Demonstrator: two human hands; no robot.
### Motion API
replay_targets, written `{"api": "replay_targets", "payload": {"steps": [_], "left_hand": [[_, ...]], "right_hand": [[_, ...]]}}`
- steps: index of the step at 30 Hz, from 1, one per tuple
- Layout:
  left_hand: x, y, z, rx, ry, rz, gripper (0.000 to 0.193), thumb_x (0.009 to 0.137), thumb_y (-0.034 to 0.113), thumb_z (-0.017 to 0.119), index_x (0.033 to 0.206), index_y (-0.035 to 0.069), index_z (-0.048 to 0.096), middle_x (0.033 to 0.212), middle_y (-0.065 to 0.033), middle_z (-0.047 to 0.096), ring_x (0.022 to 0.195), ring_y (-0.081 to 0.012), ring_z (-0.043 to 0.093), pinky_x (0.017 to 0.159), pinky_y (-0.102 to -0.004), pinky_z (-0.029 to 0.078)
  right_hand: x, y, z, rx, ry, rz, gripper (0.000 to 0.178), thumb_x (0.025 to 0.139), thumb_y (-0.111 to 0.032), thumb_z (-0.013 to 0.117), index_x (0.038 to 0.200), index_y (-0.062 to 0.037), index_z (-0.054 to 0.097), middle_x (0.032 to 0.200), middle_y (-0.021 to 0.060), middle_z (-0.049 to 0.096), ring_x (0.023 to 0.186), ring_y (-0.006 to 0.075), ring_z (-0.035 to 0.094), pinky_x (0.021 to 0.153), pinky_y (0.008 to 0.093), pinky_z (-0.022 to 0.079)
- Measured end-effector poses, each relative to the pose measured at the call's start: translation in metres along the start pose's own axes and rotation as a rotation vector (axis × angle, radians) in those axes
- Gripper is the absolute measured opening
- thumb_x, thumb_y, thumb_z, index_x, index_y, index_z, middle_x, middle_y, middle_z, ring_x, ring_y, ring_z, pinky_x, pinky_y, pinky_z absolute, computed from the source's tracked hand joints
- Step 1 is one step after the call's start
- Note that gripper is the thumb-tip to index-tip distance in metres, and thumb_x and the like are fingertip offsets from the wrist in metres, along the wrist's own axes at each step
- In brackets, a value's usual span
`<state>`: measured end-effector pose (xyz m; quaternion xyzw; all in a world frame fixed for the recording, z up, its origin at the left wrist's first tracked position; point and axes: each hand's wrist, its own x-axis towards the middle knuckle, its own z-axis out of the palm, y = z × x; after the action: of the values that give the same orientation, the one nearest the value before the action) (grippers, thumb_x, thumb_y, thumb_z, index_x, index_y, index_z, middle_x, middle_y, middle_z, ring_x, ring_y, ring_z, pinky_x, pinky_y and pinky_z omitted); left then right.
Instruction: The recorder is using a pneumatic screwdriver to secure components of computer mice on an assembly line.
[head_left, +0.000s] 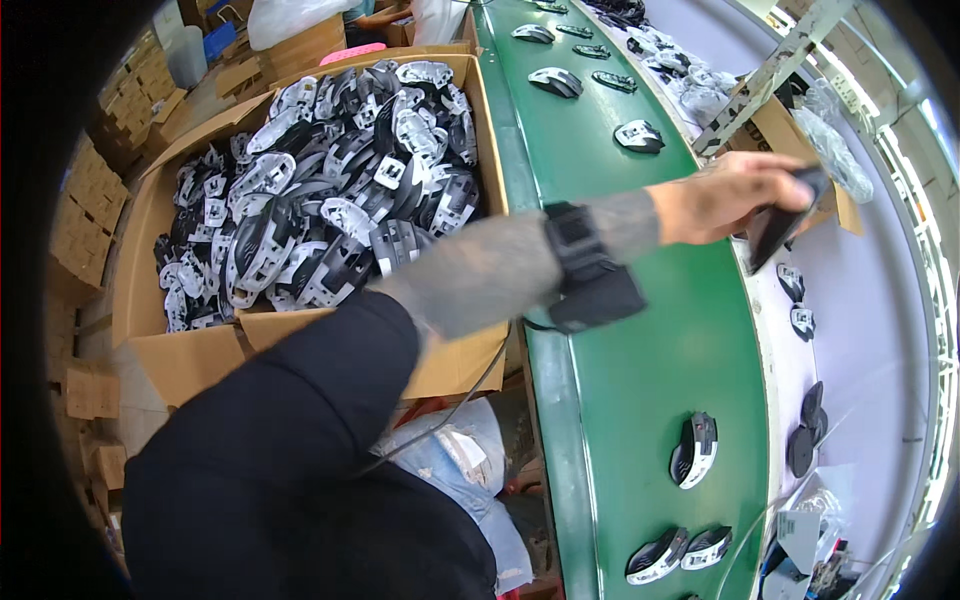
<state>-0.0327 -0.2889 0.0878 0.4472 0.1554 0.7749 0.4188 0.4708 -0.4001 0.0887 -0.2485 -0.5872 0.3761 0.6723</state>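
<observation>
My left arm, in a black sleeve with a black strap and pouch on the forearm, stretches right across the green conveyor belt. At its end my left hand is closed on a dark flat piece, held above the belt's far right edge. Motion blurs the piece, so I cannot make out its kind. Black-and-white computer mouse shells lie on the belt, one beyond the hand and another nearer me. Two more shells rest close together at the near end. My right hand is not in view.
Left of the belt stands a large open cardboard box heaped with mouse shells. A metal post rises at the right by a carton and plastic bags. Dark round parts lie on the right ledge. Someone's arm shows at the back.
</observation>
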Motion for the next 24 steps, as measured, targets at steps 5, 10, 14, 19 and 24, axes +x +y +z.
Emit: {"api": "replay_targets", "payload": {"steps": [5,10,14,19,24], "left_hand": [[0.014,-0.048,0.051,-0.672,0.114,0.037,0.039,0.083,0.038,0.057,0.096,0.001,0.056,0.082,-0.0124,0.062,0.07,-0.0198,0.062,0.064,-0.0348,0.054],[-0.161,-0.043,0.073,-0.509,-0.081,-0.631,0.087,0.074,0.035,0.07,0.145,0.006,0.026,0.116,-0.0122,0.052,0.077,-0.0179,0.059,0.068,-0.0298,0.05],[-0.275,0.035,0.01,-0.054,-0.081,-1.009,0.077,0.076,0.027,0.073,0.14,0.002,0.038,0.136,-0.011,0.046,0.127,-0.0186,0.039,0.106,-0.0321,0.029],[-0.39,0.107,-0.052,1.257,0.036,-1.232,0.09,0.071,0.041,0.073,0.142,0.004,0.032,0.132,-0.0206,0.049,0.123,-0.0302,0.048,0.102,-0.0353,0.037],[-0.412,0.093,-0.052,1.387,0.175,-1.274,0.089,0.07,0.043,0.068,0.141,0.003,0.033,0.128,-0.0269,0.05,0.118,-0.0371,0.051,0.1,-0.0387,0.04]], "right_hand": [[0.002,0.0,0.01,0.053,0.064,-0.004,0.039,0.093,-0.033,0.055,0.11,0.0007,0.045,0.067,0.0054,0.041,0.049,0.0138,0.039,0.047,0.024,0.034],[-0.008,0.019,0.009,0.061,0.17,0.011,0.029,0.09,-0.026,0.059,0.101,-0.0003,0.054,0.064,0.0054,0.043,0.049,0.0153,0.041,0.046,0.026,0.034],[-0.031,0.024,0.005,-0.005,0.125,0.072,0.028,0.09,-0.025,0.059,0.101,-0.0002,0.054,0.065,0.0056,0.044,0.051,0.0154,0.042,0.049,0.0262,0.034],[-0.058,0.05,0.031,-0.005,0.031,0.193,0.027,0.09,-0.024,0.059,0.102,-0.0001,0.053,0.067,0.0059,0.046,0.053,0.0156,0.043,0.051,0.0264,0.035],[-0.082,0.076,0.067,-0.019,-0.05,0.262,0.026,0.09,-0.022,0.059,0.103,0.0001,0.053,0.07,0.0062,0.047,0.055,0.0157,0.044,0.054,0.0266,0.036]]}}
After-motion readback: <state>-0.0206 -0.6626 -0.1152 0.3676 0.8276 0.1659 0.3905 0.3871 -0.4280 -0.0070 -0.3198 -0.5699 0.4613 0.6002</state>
